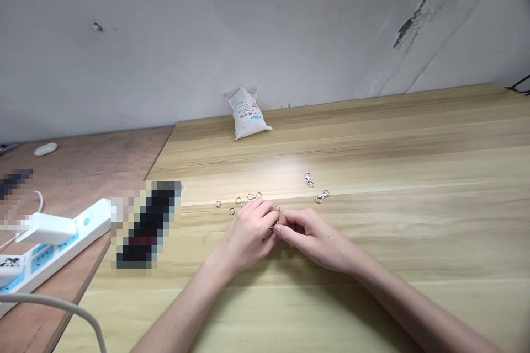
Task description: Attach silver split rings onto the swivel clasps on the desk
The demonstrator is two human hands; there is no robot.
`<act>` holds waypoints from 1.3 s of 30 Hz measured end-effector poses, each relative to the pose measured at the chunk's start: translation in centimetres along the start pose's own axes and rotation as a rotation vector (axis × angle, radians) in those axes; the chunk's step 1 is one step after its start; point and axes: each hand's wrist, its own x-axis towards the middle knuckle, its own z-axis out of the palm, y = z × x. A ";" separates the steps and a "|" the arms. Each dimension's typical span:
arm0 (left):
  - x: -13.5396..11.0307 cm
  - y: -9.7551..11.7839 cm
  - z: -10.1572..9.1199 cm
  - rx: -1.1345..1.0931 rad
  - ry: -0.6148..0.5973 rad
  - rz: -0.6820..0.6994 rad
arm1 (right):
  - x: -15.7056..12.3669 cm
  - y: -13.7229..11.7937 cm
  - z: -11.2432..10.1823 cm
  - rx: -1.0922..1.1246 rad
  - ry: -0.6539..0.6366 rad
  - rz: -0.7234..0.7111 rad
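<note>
Metal ring [274, 225] between left hand [246, 237] and right hand [312, 234].

Taking the hands as the centre and straight ahead as twelve o'clock, the left hand [246, 236] and right hand [314, 236] meet on the wooden table [372, 146], with a small metal piece [274, 225] between their fingertips. Split rings [239, 201] lie scattered at eleven o'clock, just beyond the left hand, and two swivel clasps [315, 188] lie at one o'clock. A cloth bag [247, 114] stands at twelve, against the wall [265, 27] at the table's far edge. At nine o'clock, a power strip [62, 240] rests on an adjoining lower board [78, 168], and a pixelated patch [144, 226] hides whatever lies on the table's near-left corner.
</note>
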 end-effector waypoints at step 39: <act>0.1 0.2 0.0 -0.002 0.027 0.023 | -0.3 0.0 0.3 -0.069 0.054 -0.068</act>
